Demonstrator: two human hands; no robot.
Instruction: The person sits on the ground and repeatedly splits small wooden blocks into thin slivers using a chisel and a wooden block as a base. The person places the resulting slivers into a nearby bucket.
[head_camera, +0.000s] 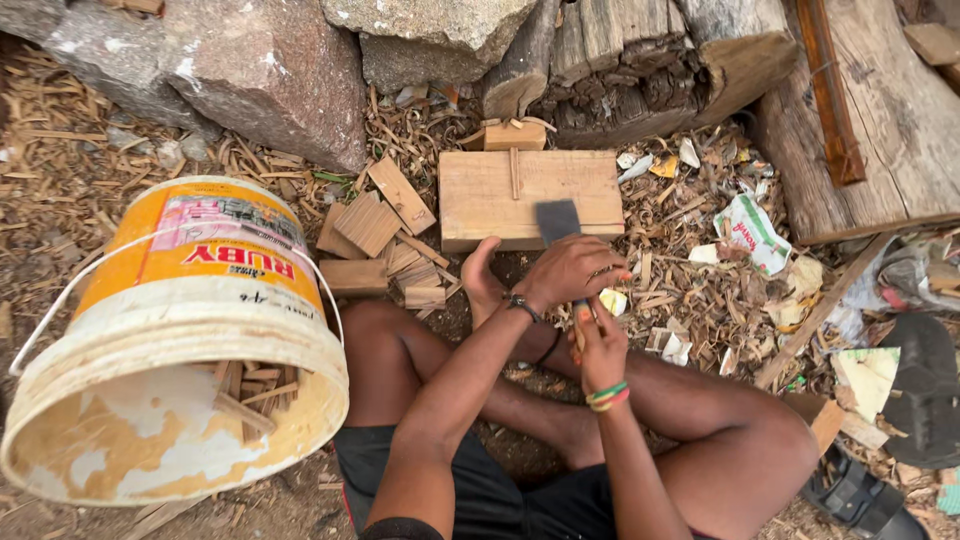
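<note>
I sit cross-legged on the ground. My left hand (572, 270), with a dark band on the wrist, closes over the lower part of a flat dark metal blade (558, 220). The blade's wide end rests on a pale rectangular wooden block (495, 200) in front of me. My right hand (600, 345), with coloured bands on the wrist, grips the same tool just below the left hand; its handle is hidden by the fingers. One of my feet (480, 282) lies beside the block's near edge.
A yellow and white plastic bucket (110, 345) lies tilted at the left with wood pieces inside. Small cut wood pieces (370, 225) are piled left of the block. Rocks (270, 70), logs (640, 70), a plank (900, 130), shavings and a dark sandal (920, 390) surround me.
</note>
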